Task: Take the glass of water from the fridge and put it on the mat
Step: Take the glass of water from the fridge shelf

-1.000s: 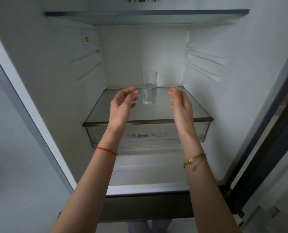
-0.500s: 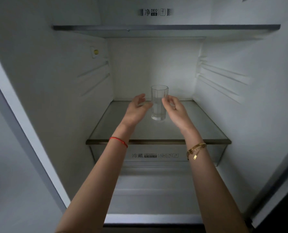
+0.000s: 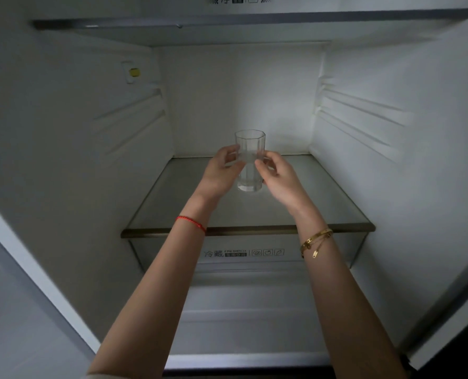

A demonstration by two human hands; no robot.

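Observation:
A clear faceted glass of water (image 3: 250,140) stands upright on the glass shelf (image 3: 323,203) inside the open fridge. My left hand (image 3: 221,173) wraps the glass from its left side, fingers curled on it. My right hand (image 3: 279,176) holds it from the right, fingertips on its front. The base of the glass still appears to rest on the shelf. The mat is not in view.
An upper shelf (image 3: 254,20) runs overhead. Below the glass shelf sits a clear crisper drawer (image 3: 254,254) with a printed label. The fridge side walls (image 3: 391,119) carry ribbed rails. The left door frame edge (image 3: 22,258) slants at the left.
Both hands moved forward into the fridge and closed around the glass from either side. The camera came closer to the shelf.

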